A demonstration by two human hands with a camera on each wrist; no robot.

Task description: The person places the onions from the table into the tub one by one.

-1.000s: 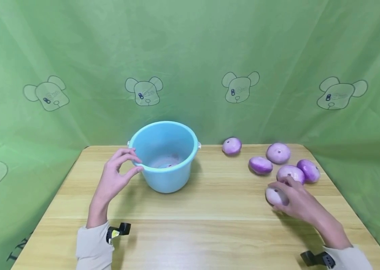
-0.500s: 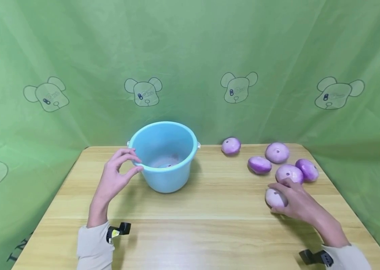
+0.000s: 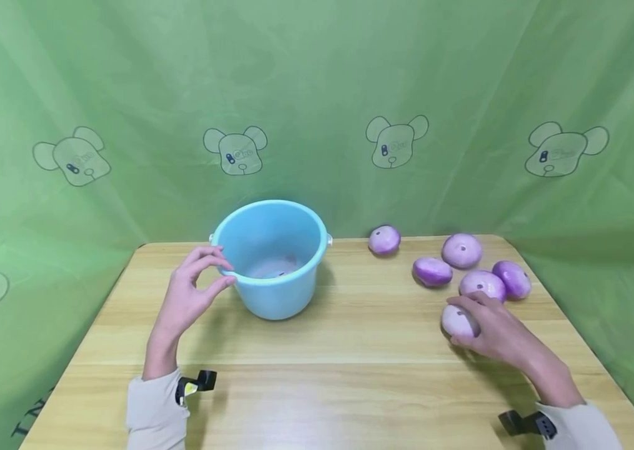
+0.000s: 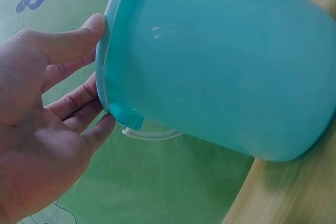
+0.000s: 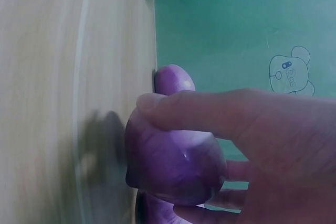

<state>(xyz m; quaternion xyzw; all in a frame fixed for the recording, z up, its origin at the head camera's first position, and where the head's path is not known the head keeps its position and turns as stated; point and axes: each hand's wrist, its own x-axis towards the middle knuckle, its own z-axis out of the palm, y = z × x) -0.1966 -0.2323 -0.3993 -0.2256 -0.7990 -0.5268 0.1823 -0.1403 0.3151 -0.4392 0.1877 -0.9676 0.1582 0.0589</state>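
Observation:
A light-blue plastic bucket (image 3: 277, 300) stands upright on the wooden table, left of centre. My left hand (image 3: 186, 299) holds its near-left rim, thumb and fingertips on the edge; the left wrist view shows the thumb (image 4: 79, 40) against the rim and the fingers on it further along. Over at the right, my right hand (image 3: 499, 328) grips a pale purple onion (image 3: 456, 322) between thumb and fingers. In the right wrist view this onion (image 5: 173, 156) shows a pointed end, with its shadow beside it on the table. The palm side is partly hidden.
Several more purple onions lie beyond the right hand; the closest onion (image 3: 483, 284) is just behind its fingers. A lone onion (image 3: 384, 240) sits near the table's back edge, right of the bucket. Behind the table (image 3: 317, 400) hangs a green cloth (image 3: 317, 75) with bear-head prints.
My right hand has tightened round the onion and raised it slightly. The left hand stays on the bucket rim. The head view has shifted a little.

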